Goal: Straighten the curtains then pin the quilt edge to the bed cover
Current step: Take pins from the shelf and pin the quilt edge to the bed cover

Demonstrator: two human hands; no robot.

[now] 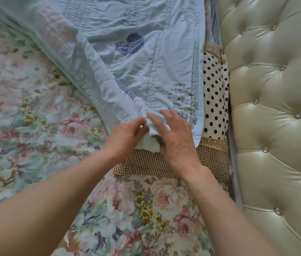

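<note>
A pale blue quilted patchwork quilt [131,58] with navy dotted patches lies across the far half of the bed, running from far left down to its near edge at the centre; that edge is bunched into a small white-lined fold between the two hands. The left hand [125,137] has its grip closed, thumb and fingers pinching the fold from the left; the right hand [175,137] lies just beside it with fingers spread and its grip open, palm pressing flat on the quilt corner. Whether a pin is held cannot be told; the spot is blurred. Under the quilt spreads the floral bed cover [26,126] in pink, green and cream, filling the left and near side; a brown checked pillow [146,163] sits just beneath the hands, touching the quilt edge; a white cushion with black polka dots [214,100] lies right of the quilt, against the cream tufted headboard [275,108] with shiny buttons on the right.
</note>
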